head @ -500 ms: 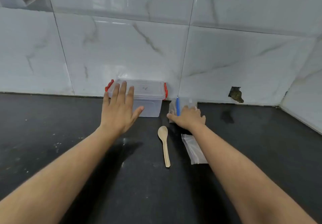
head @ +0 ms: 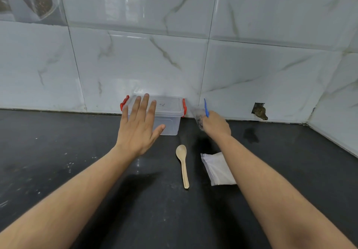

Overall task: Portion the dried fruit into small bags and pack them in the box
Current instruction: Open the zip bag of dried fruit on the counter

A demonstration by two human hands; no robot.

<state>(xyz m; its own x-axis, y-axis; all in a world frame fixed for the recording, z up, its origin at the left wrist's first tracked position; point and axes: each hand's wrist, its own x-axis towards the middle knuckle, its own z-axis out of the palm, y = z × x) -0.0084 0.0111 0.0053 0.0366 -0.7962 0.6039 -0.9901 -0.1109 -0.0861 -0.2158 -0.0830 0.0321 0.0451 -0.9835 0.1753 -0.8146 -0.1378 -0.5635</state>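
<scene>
Dried fruit (head: 199, 119) shows only as a dark mass inside a clear bag (head: 196, 114), and the pieces are too blurred to tell apart. The right hand (head: 216, 125) is closed around this bag and holds it just right of the box, close to the wall; it seems lifted a little off the counter, though the hand hides the lower part. A thin blue strip (head: 206, 108) stands up from the top of the bag, perhaps its seal.

The box (head: 170, 118) is of clear plastic, rectangular with rounded corners, its lid on and a red clip (head: 184, 107) at each end. It stands against the tiled wall. The left hand (head: 139, 128) is open and flat with the fingers spread, and it covers the left half of the box; I cannot tell if the palm touches the lid.

Nearer to the person lies a pale spoon (head: 183, 163), smooth, bowl toward the wall and handle toward the camera. Just right of it lies a flat pile of small clear bags (head: 217, 169), its right edge hidden under the right forearm.

The counter (head: 58, 142) is dark, polished stone with pale specks, free on the left and in front. The wall (head: 135, 64) is glossy white marbled tile, with a broken hole (head: 259, 111) low at the right.
</scene>
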